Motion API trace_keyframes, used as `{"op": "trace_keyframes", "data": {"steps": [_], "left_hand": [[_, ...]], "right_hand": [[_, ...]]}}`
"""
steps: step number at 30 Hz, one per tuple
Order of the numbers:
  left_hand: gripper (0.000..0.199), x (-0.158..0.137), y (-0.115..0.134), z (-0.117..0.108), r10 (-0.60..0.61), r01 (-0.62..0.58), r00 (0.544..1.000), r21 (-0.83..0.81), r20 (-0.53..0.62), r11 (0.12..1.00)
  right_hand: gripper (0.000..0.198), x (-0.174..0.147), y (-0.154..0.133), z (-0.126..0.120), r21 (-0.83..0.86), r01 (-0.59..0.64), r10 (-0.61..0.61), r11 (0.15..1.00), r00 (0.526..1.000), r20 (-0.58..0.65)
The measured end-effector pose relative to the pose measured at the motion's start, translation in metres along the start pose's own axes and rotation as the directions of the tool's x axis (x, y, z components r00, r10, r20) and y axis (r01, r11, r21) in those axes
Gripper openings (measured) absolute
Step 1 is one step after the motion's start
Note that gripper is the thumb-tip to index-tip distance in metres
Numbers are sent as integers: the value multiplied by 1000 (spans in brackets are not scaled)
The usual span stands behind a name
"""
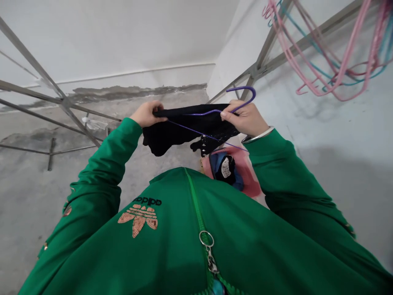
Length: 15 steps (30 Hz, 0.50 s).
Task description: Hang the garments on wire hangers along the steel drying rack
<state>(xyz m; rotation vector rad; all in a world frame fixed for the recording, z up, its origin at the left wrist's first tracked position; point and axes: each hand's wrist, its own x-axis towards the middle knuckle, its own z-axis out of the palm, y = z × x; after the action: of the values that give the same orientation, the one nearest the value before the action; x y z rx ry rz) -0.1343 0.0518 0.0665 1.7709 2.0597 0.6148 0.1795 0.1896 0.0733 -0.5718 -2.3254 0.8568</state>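
Between both hands [147,114] [247,119], upper edge of black garment [162,137], open floor [190,97] beyond

The person wears a smooth, vivid green jacket [245,229] with long, loosely creased sleeves, its front zip [195,200] in a brighter green and its silver metal slider [212,264] fitted with a large round pull ring [206,232]. On the left chest sits a three-leaf emblem [139,224] of copper-toned sequins crossed by stripes, with black "adidas" lettering [150,201] beneath it as worn, while a plain silver bangle [260,135] circles the right wrist. Coppery patches [67,211] dot the outer left sleeve, probably sequins too, though the steep angle blurs their shape.
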Motion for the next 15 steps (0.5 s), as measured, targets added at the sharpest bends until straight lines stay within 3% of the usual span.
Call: {"op": "trace_keyframes", "data": {"steps": [3, 6, 10, 12, 15], "left_hand": [[26, 3, 22, 4, 30, -29, 999, -35, 27, 999], [28, 8, 43, 20, 93, -98, 993, -52, -78, 994], [23, 17, 64, 54, 233, -216, 951, 104, -203, 971], [23, 20, 71, 68, 244, -214, 953, 171, -179, 962], [30, 21, 75, 72, 178, -174, 984, 172, -13, 970]], "right_hand": [[28, -8, 7, 3, -16, 9, -10, 1000, 998, -54], [29, -15, 11, 11, -36, 22, -25, 999, 996, -85], [34, -25, 17, 16, -44, 37, -42, 998, 990, -131], [37, -29, 21, 13, -36, 35, -40, 999, 991, -128], [50, -31, 28, 2, 33, 20, -17, 999, 996, -85]]}}
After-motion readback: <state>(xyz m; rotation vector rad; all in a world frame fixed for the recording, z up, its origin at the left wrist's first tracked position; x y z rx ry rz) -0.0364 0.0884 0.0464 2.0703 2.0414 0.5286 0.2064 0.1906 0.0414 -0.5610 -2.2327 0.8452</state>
